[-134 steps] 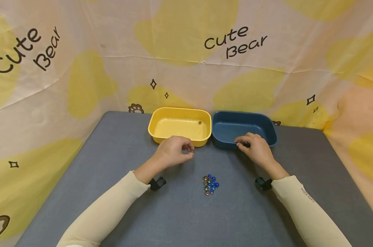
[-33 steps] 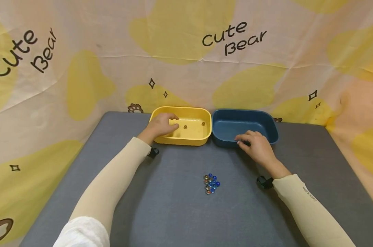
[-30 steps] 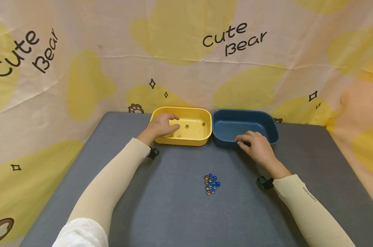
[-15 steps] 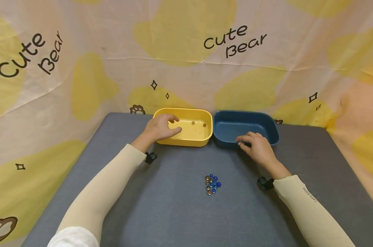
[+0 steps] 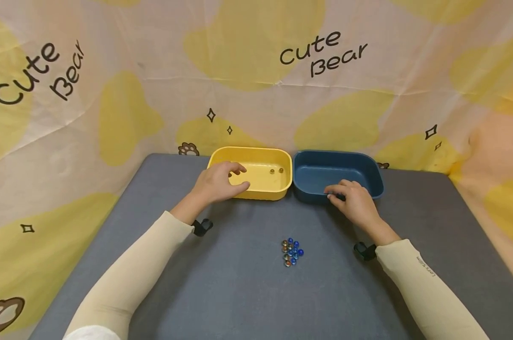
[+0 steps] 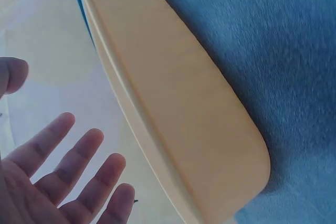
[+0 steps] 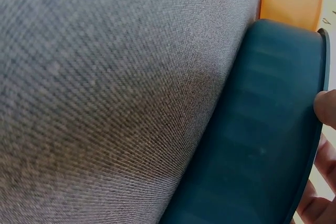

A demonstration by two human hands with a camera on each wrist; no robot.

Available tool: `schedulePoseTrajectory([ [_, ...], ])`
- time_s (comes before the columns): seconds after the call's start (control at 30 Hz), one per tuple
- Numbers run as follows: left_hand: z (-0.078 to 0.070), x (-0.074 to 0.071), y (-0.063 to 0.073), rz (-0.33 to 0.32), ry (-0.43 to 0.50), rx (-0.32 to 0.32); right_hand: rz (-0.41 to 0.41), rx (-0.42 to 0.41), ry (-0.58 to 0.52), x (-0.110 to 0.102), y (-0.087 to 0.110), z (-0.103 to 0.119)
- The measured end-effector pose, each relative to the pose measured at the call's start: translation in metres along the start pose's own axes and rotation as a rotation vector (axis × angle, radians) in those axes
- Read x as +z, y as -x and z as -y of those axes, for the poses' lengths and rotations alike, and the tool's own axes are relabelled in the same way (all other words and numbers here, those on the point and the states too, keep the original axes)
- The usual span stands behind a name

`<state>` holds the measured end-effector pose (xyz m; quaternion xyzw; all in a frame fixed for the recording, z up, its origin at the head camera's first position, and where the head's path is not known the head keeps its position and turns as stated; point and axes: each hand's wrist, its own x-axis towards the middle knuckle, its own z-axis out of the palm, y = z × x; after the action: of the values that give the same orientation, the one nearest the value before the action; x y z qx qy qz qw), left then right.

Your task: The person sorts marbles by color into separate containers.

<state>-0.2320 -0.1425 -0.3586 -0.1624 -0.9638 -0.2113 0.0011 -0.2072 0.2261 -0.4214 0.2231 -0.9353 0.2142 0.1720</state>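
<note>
From the head alone: clustered marbles (image 5: pixel 290 253) on the grey table (image 5: pixel 248 293). Farther, pinching the rim of the blue basin (image 5: pixel 309 197), thumb (image 7: pixel 326 107) outside in the right wrist view: right hand (image 5: pixel 354 203). Near the yellow basin (image 5: pixel 273 195), fingers (image 6: pixel 73 158) spread, plainest from the left wrist: left hand (image 5: pixel 216 183). Inside it, head view only: two brownish marbles (image 5: pixel 272 171).

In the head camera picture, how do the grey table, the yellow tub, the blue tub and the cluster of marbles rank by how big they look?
1. Grey table
2. Yellow tub and blue tub: too alike to rank, and both partly hidden
3. Cluster of marbles
</note>
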Motion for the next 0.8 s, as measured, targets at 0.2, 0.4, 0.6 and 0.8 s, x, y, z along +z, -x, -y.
schedulePoseTrajectory([
  [0.2, -0.008, 0.002, 0.013, -0.034, 0.022, 0.042, 0.004, -0.005, 0.006, -0.001, -0.001, -0.001],
  [0.4, -0.016, 0.007, 0.024, -0.075, 0.044, 0.131, 0.014, 0.0, -0.001, -0.001, -0.001, 0.0],
  [0.6, -0.027, 0.015, 0.034, -0.119, 0.081, 0.214, 0.019, 0.01, -0.013, -0.002, -0.003, 0.001],
  [0.8, -0.037, 0.029, 0.046, -0.121, 0.087, 0.274, 0.029, 0.026, -0.009, -0.002, -0.003, 0.001],
])
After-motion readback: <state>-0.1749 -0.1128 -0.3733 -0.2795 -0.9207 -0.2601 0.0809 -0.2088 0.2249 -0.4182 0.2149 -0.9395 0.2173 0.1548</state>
